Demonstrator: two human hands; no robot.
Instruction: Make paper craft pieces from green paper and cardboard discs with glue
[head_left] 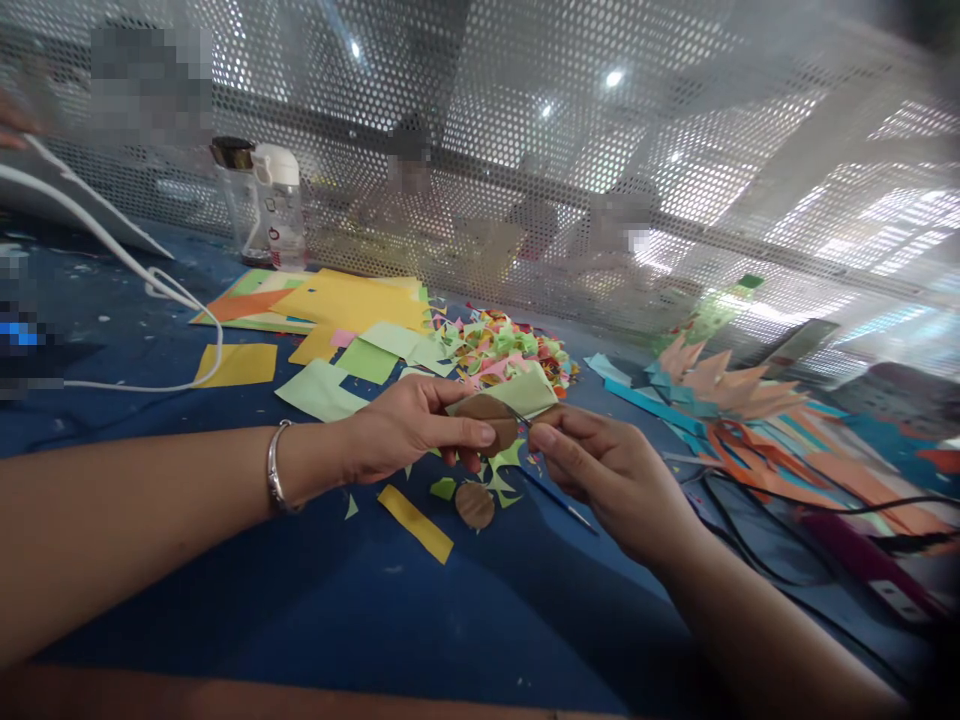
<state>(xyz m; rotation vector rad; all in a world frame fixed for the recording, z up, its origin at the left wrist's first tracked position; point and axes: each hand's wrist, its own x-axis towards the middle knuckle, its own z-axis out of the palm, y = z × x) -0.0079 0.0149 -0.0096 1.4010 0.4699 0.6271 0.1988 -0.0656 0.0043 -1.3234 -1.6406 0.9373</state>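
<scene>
Between the thumb and fingers of my left hand is a brown cardboard disc, with a sheet of pale green paper behind it. My right hand pinches a thin dark pointed tool whose tip meets the disc's right edge; most of it is hidden by the fingers, so I cannot make out its kind. Below the hands, a second brown disc lies on the blue table, beside green paper scraps and a yellow strip. A slim blue stick lies under my right hand.
Coloured paper sheets and a heap of cut scraps lie behind the hands. Two bottles stand at the back left, near a white cable. Orange and blue paper pieces, black cables and a purple power strip occupy the right.
</scene>
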